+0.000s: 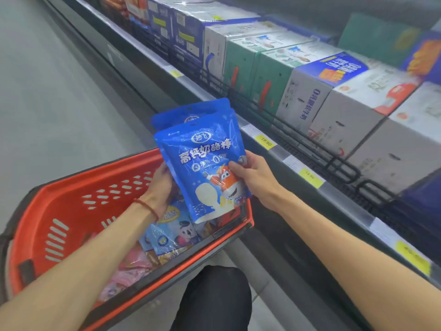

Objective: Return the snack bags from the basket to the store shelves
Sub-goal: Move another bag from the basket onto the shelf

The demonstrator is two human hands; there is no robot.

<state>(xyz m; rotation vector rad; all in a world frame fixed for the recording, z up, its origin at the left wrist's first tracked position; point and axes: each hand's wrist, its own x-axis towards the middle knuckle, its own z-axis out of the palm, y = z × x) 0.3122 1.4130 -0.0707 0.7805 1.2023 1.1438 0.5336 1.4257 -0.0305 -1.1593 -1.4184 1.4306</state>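
Two blue snack bags (202,161) with white lettering and a cartoon plane are held upright, one behind the other, above the far end of the red basket (71,206). My right hand (253,173) pinches the front bag's right edge. My left hand (161,185) is behind the bags' left side, fingers mostly hidden, and appears to grip them. Inside the basket lie more snack bags: a light blue one with cartoon figures (171,232) and pink ones (133,268). The store shelf (281,154) runs along the right.
Boxed cartons (310,91) in white, green and blue fill the shelf behind a black wire rail (338,161). Yellow price tags (265,141) line the shelf edge. Grey floor (47,91) stretches to the left. My dark-clothed knee (214,297) is below the basket.
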